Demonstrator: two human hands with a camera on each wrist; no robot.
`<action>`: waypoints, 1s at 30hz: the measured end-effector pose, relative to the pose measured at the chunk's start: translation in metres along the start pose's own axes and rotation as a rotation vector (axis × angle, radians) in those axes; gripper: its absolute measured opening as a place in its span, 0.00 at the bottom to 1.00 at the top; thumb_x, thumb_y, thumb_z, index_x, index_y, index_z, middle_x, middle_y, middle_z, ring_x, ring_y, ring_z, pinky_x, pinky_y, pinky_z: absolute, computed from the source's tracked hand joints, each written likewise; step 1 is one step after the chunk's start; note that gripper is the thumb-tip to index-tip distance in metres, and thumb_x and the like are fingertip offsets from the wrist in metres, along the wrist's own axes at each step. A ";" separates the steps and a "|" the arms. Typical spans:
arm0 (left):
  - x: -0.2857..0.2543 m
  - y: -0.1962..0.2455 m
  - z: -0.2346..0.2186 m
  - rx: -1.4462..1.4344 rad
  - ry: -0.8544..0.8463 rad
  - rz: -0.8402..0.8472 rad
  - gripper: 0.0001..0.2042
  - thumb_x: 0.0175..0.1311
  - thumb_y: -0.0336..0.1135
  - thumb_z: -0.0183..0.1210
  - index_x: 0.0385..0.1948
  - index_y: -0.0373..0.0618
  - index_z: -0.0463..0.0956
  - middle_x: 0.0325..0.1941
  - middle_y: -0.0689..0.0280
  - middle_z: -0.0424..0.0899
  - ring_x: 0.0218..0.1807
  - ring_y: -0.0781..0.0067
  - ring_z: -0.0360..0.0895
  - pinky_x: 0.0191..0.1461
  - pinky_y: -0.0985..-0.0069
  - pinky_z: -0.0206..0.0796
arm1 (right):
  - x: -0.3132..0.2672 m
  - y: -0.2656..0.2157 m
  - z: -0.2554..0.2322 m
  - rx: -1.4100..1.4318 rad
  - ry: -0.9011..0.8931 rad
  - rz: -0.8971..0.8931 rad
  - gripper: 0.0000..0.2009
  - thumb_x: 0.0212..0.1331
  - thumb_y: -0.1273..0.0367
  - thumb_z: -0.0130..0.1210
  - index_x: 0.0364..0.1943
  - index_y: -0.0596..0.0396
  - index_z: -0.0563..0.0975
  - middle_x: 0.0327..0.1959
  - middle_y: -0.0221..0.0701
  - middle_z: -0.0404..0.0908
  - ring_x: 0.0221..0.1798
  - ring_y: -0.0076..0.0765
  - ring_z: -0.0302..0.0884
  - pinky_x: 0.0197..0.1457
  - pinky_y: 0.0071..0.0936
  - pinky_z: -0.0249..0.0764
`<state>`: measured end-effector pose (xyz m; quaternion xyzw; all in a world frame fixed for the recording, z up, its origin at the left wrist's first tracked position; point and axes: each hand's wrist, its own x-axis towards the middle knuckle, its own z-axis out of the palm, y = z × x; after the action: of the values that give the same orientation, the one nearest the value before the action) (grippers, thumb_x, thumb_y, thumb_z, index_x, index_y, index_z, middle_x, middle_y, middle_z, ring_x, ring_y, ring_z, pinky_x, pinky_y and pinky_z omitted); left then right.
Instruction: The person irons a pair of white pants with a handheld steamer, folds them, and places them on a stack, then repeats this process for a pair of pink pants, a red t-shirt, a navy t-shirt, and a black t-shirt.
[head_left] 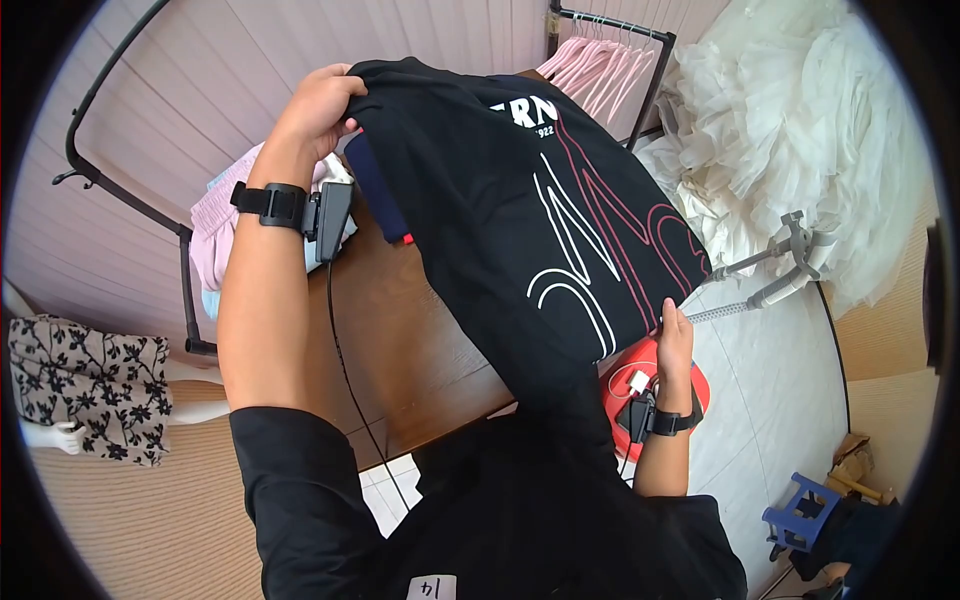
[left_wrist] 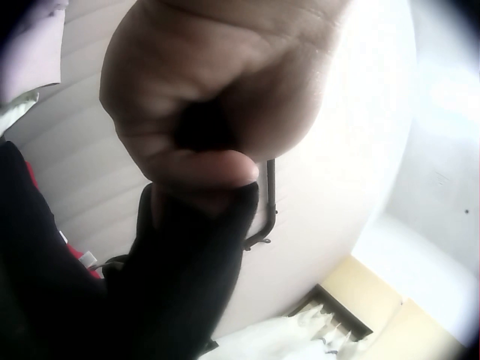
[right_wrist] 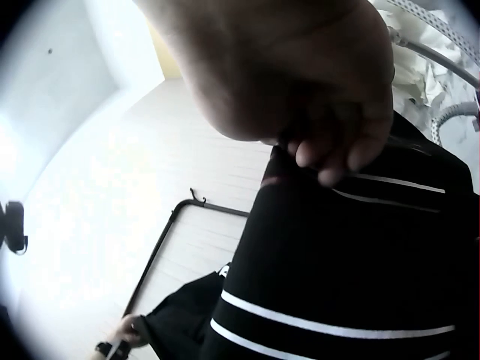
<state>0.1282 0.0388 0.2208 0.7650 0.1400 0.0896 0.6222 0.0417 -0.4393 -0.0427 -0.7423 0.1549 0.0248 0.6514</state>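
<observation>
A black T-shirt (head_left: 470, 220) with white lettering and white and dark pink line drawings is stretched out above the table. My left hand (head_left: 325, 105) grips it at the far left corner; in the left wrist view the curled fingers pinch the black cloth (left_wrist: 187, 262). At the near right edge of the shirt, my right hand (head_left: 676, 345) pinches the fabric with the thumb on top. The right wrist view shows those fingers (right_wrist: 341, 146) curled on the cloth, with white stripes running below. Under the shirt's left side lies a folded navy garment (head_left: 375, 190).
A brown wooden table (head_left: 390, 330) is below, with pink and white folded clothes (head_left: 225, 225) at its left. Pink hangers (head_left: 590, 70) hang on a black rack at the back. White tulle gowns (head_left: 780, 130), a grey metal stand (head_left: 795, 250) and a red stool (head_left: 700, 385) are at the right.
</observation>
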 end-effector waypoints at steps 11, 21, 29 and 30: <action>-0.071 0.006 -0.044 -0.112 0.007 0.140 0.10 0.58 0.21 0.50 0.40 0.34 0.75 0.27 0.65 0.77 0.16 0.84 0.66 0.14 0.86 0.53 | 0.104 -0.107 -0.058 0.226 0.212 -0.497 0.13 0.71 0.63 0.49 0.41 0.61 0.74 0.39 0.32 0.78 0.37 0.32 0.80 0.45 0.31 0.80; -0.286 -0.046 -0.071 0.059 0.670 0.329 0.15 0.62 0.21 0.49 0.51 0.35 0.71 0.43 0.63 0.79 0.33 0.83 0.76 0.28 0.88 0.65 | 0.082 -0.279 0.039 0.110 0.018 -0.771 0.16 0.71 0.62 0.48 0.33 0.60 0.78 0.28 0.21 0.74 0.32 0.18 0.65 0.37 0.20 0.65; -0.407 -0.197 -0.018 0.074 0.715 -0.138 0.18 0.61 0.16 0.47 0.53 0.37 0.67 0.48 0.59 0.77 0.32 0.79 0.74 0.32 0.80 0.66 | 0.101 -0.156 0.086 -0.753 -0.165 -0.773 0.19 0.69 0.57 0.48 0.31 0.62 0.73 0.27 0.50 0.76 0.31 0.52 0.73 0.38 0.40 0.68; -0.406 -0.204 -0.007 0.043 0.698 -0.190 0.16 0.62 0.17 0.46 0.53 0.37 0.67 0.45 0.59 0.78 0.23 0.83 0.72 0.15 0.84 0.61 | 0.104 -0.142 0.090 -0.857 -0.179 -0.737 0.19 0.68 0.58 0.50 0.31 0.62 0.74 0.26 0.49 0.76 0.31 0.49 0.75 0.38 0.38 0.69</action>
<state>-0.2787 -0.0488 0.0384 0.6848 0.4160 0.2843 0.5264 0.1930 -0.3571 0.0555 -0.9402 -0.1937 -0.0806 0.2684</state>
